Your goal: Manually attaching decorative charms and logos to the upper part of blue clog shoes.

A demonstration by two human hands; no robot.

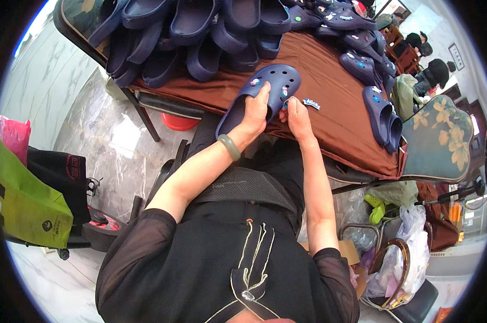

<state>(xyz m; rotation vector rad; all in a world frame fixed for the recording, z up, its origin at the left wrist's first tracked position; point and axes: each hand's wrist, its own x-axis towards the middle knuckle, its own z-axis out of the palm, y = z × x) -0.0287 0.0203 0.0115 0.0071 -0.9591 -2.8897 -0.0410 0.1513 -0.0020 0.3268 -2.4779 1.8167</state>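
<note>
My left hand [256,110] is closed round a navy clog [276,81], thumb over its upper, with its rounded, holed toe pointing away from me. Small colourful charms [255,82] sit in some of the clog's holes. Close against the clog's right side, my right hand [297,118] has its fingers pinched together. A bit of blue shows at those fingertips, but what they hold is too small to make out. Just right of that hand, a blue and white lettered charm [311,104] lies on the brown tablecloth [329,129].
Plain navy clogs [195,21] are heaped at the table's far left. Charm-decorated clogs [356,40] stand at the far right, with a pair [382,116] nearer me. A red basin [180,121] is under the table. Bags [402,258] crowd a chair at lower right.
</note>
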